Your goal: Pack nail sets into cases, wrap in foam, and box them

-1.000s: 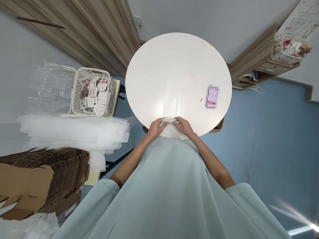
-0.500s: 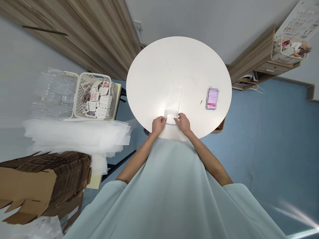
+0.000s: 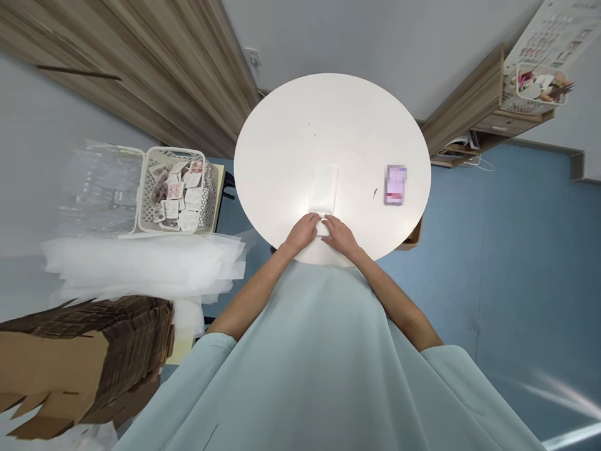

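Note:
On the round white table [image 3: 366, 119] lies a narrow, translucent white foam sheet [image 3: 325, 188], stretching away from me. At its near end is a small flat white piece [image 3: 322, 229], mostly covered by my fingers. My left hand [image 3: 303, 232] is closed over the left side of this end, fingertips on the sheet. From the right, my right hand [image 3: 340, 235] curls over the same end, its fingertips close to the left ones. What the flat piece is cannot be made out.
A blurred purple phone-like object [image 3: 395, 185] lies on the table's right. To the left are a white basket of small carded packets [image 3: 178, 188], clear plastic packaging [image 3: 101, 181], a stack of white foam sheets [image 3: 141, 260] and folded cardboard boxes [image 3: 126, 357]. A wooden cabinet [image 3: 469, 106] stands right.
Both hands have moved closer together and slightly forward over the near end of the foam sheet, covering more of the flat white piece. The whole view has shifted slightly.

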Motion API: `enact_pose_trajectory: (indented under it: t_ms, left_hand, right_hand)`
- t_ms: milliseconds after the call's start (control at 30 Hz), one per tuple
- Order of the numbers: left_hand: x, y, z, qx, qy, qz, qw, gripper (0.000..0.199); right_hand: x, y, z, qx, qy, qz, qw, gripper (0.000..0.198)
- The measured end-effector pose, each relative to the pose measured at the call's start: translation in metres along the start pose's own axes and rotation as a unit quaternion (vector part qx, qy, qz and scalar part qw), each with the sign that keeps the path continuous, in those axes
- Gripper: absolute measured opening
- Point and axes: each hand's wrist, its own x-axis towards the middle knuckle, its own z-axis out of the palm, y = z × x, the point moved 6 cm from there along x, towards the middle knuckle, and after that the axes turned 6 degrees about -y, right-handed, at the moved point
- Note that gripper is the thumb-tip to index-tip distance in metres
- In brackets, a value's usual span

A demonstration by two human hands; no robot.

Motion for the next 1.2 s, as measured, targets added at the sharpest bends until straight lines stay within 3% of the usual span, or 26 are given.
enact_pose_trajectory:
  t_ms: [200, 333, 500, 667, 833, 1100, 1200]
  left_hand:
    - [-0.023, 0.000, 0.005, -0.042, 0.000, 0.002, 0.999, 0.046]
    - [-0.043, -0.002, 0.018, -0.079, -0.036, -0.009, 0.996, 0.066]
    - [-0.056, -0.012, 0.021, -0.172, -0.028, -0.100, 0.980, 0.067]
    - [-0.044, -0.022, 0.009, -0.231, 0.011, -0.186, 0.955, 0.044]
    - [-0.026, -0.029, 0.006, -0.179, 0.048, -0.252, 0.950, 0.033]
    - [-0.012, -0.023, 0.004, -0.113, 0.051, -0.263, 0.957, 0.037]
    - [-0.010, -0.024, 0.004, -0.103, 0.070, -0.266, 0.956, 0.027]
  right_hand:
    - [-0.017, 0.003, 0.007, 0.034, 0.010, -0.023, 0.999, 0.056]
    - [-0.040, 0.002, 0.009, 0.070, 0.020, -0.039, 0.997, 0.058]
    - [-0.053, 0.006, 0.004, 0.148, 0.040, 0.006, 0.988, 0.055]
    - [-0.038, 0.013, -0.008, 0.204, 0.074, 0.077, 0.973, 0.041]
    - [-0.018, 0.019, -0.014, 0.166, 0.080, 0.120, 0.975, 0.035]
    - [-0.005, 0.031, -0.013, 0.136, 0.071, 0.217, 0.964, 0.023]
    - [-0.004, 0.028, -0.017, 0.126, 0.091, 0.231, 0.960, 0.037]
